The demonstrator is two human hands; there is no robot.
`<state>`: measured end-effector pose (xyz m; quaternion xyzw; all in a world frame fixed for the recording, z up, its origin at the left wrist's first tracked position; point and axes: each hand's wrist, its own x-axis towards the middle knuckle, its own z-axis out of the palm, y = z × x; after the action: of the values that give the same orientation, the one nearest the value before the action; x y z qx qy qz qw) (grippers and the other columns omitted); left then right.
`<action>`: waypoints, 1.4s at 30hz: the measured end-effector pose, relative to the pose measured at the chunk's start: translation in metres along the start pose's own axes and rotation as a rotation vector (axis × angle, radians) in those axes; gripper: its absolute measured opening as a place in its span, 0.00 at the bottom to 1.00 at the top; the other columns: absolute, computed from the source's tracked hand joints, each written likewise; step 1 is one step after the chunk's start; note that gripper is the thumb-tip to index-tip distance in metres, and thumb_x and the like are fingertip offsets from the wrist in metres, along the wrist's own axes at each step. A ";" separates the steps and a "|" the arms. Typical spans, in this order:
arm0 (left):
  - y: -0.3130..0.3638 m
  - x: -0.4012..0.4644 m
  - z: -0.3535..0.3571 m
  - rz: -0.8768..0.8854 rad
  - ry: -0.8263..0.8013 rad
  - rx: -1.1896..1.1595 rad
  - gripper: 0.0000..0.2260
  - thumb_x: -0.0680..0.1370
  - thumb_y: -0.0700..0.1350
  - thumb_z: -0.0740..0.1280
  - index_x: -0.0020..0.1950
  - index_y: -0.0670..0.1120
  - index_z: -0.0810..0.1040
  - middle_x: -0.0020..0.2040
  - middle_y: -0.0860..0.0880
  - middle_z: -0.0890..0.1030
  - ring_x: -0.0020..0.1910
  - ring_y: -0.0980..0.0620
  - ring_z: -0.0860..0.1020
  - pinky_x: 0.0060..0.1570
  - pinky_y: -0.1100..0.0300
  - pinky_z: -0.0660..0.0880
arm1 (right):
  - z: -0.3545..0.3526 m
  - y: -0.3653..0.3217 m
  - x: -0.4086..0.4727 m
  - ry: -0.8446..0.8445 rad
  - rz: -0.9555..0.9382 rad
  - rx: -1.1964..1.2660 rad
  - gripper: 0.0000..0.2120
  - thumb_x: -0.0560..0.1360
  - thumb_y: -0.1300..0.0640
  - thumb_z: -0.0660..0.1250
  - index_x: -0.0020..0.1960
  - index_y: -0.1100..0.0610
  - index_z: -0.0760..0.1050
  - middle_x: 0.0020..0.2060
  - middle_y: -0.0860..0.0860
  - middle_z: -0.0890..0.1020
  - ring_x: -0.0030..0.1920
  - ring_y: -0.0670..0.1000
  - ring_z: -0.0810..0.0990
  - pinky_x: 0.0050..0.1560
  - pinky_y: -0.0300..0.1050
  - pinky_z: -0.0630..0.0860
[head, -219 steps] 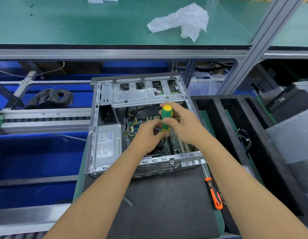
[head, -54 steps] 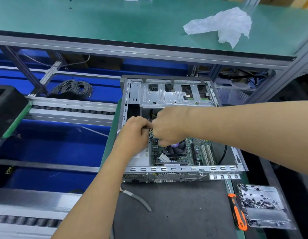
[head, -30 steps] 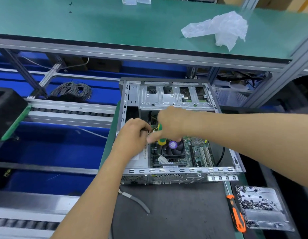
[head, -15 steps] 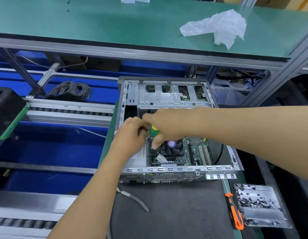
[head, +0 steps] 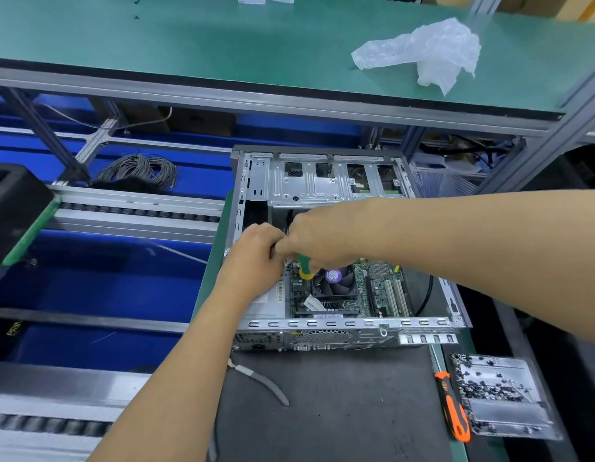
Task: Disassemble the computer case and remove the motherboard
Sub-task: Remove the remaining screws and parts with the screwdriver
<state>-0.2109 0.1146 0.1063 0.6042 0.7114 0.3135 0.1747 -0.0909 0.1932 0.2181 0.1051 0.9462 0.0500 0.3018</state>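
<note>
An open grey computer case (head: 322,325) lies on its side on a dark mat (head: 339,401). Inside it sits the green motherboard (head: 376,288) with a black CPU fan (head: 334,283). My right hand (head: 319,238) reaches in from the right, closed around a green and yellow screwdriver (head: 304,266) whose handle end sticks out below the fist. My left hand (head: 256,258) rests over the power supply (head: 271,300) at the case's left side, fingers curled against my right hand. What the left fingers hold is hidden.
An orange-handled screwdriver (head: 454,411) and a clear tray of screws (head: 503,398) lie at the mat's right edge. Grey-handled pliers (head: 266,381) lie in front of the case. A crumpled plastic bag (head: 429,51) rests on the green shelf above. Roller conveyor rails run to the left.
Both hands stay together at the case's left inner side. Over the last second my right hand, gripping the screwdriver, shifted slightly left and up, closer to my left hand.
</note>
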 end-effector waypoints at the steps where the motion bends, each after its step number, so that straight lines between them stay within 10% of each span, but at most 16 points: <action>1: -0.001 -0.001 0.001 0.007 0.008 -0.008 0.13 0.74 0.35 0.61 0.40 0.52 0.78 0.42 0.54 0.76 0.48 0.53 0.71 0.45 0.58 0.69 | 0.000 0.002 -0.002 -0.024 0.085 0.074 0.17 0.75 0.44 0.69 0.58 0.52 0.70 0.42 0.48 0.71 0.44 0.55 0.76 0.32 0.45 0.67; 4: -0.003 0.000 0.002 -0.003 0.022 0.004 0.12 0.75 0.35 0.60 0.49 0.47 0.81 0.47 0.54 0.79 0.52 0.55 0.72 0.52 0.61 0.70 | 0.002 0.009 -0.004 -0.145 0.359 0.280 0.29 0.73 0.30 0.62 0.48 0.57 0.79 0.38 0.52 0.81 0.33 0.52 0.77 0.32 0.43 0.70; 8: -0.003 0.000 0.003 0.000 0.024 0.013 0.11 0.76 0.36 0.60 0.49 0.47 0.81 0.47 0.55 0.78 0.51 0.55 0.71 0.51 0.62 0.69 | -0.001 0.015 -0.004 -0.304 0.408 0.400 0.22 0.85 0.45 0.49 0.34 0.45 0.68 0.27 0.56 0.78 0.20 0.51 0.70 0.23 0.34 0.70; 15: -0.003 0.001 0.003 0.014 0.016 0.007 0.12 0.74 0.35 0.60 0.43 0.50 0.78 0.45 0.55 0.77 0.50 0.54 0.71 0.49 0.61 0.68 | 0.007 -0.001 -0.007 0.040 -0.096 -0.440 0.20 0.82 0.44 0.57 0.60 0.60 0.73 0.44 0.54 0.76 0.48 0.59 0.77 0.43 0.51 0.75; 22: -0.003 0.000 0.000 0.000 0.002 0.011 0.11 0.74 0.36 0.61 0.42 0.52 0.75 0.43 0.54 0.75 0.48 0.52 0.72 0.44 0.59 0.69 | 0.007 -0.006 0.006 0.006 0.320 0.419 0.27 0.73 0.34 0.66 0.41 0.60 0.73 0.25 0.51 0.79 0.31 0.52 0.79 0.29 0.42 0.69; 24: -0.003 0.001 0.002 -0.005 -0.014 0.057 0.08 0.75 0.37 0.60 0.44 0.47 0.77 0.43 0.51 0.76 0.48 0.50 0.72 0.43 0.56 0.70 | -0.004 -0.003 0.011 -0.220 0.435 0.533 0.20 0.81 0.45 0.56 0.53 0.63 0.69 0.23 0.54 0.80 0.21 0.51 0.77 0.24 0.40 0.71; 26: -0.003 0.000 0.003 -0.002 0.008 0.057 0.08 0.76 0.37 0.60 0.44 0.45 0.77 0.42 0.51 0.76 0.47 0.51 0.71 0.44 0.53 0.72 | -0.011 0.002 0.013 -0.350 0.447 0.527 0.18 0.84 0.48 0.46 0.64 0.60 0.65 0.29 0.55 0.79 0.18 0.51 0.70 0.19 0.36 0.68; 29: -0.006 0.000 0.004 0.022 0.023 0.013 0.11 0.75 0.35 0.60 0.46 0.47 0.80 0.45 0.54 0.78 0.50 0.54 0.72 0.50 0.60 0.70 | -0.008 0.001 0.007 -0.245 0.293 0.017 0.22 0.84 0.47 0.52 0.41 0.61 0.71 0.34 0.52 0.73 0.27 0.52 0.71 0.23 0.42 0.66; 33: -0.002 0.000 0.000 0.062 0.035 -0.023 0.20 0.73 0.34 0.61 0.34 0.60 0.66 0.36 0.59 0.70 0.41 0.58 0.67 0.38 0.66 0.62 | -0.001 0.000 -0.004 0.055 -0.049 -0.304 0.18 0.80 0.44 0.61 0.62 0.57 0.73 0.49 0.55 0.77 0.46 0.58 0.77 0.35 0.48 0.68; 39: -0.002 0.000 0.000 0.038 0.010 0.018 0.09 0.72 0.37 0.61 0.37 0.51 0.74 0.38 0.57 0.74 0.43 0.54 0.70 0.39 0.62 0.67 | 0.001 -0.008 0.004 -0.015 0.301 0.357 0.26 0.74 0.35 0.64 0.44 0.60 0.76 0.29 0.52 0.80 0.32 0.52 0.79 0.33 0.44 0.70; 42: -0.005 0.002 0.003 0.068 -0.020 0.099 0.09 0.74 0.36 0.59 0.39 0.43 0.77 0.39 0.50 0.76 0.43 0.51 0.71 0.40 0.54 0.72 | -0.004 -0.005 0.005 -0.164 0.318 0.325 0.13 0.83 0.51 0.54 0.61 0.54 0.72 0.35 0.52 0.80 0.21 0.48 0.77 0.30 0.43 0.69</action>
<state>-0.2134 0.1166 0.1013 0.6391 0.7032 0.2777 0.1413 -0.0984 0.1892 0.2175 0.3040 0.8856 -0.0649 0.3452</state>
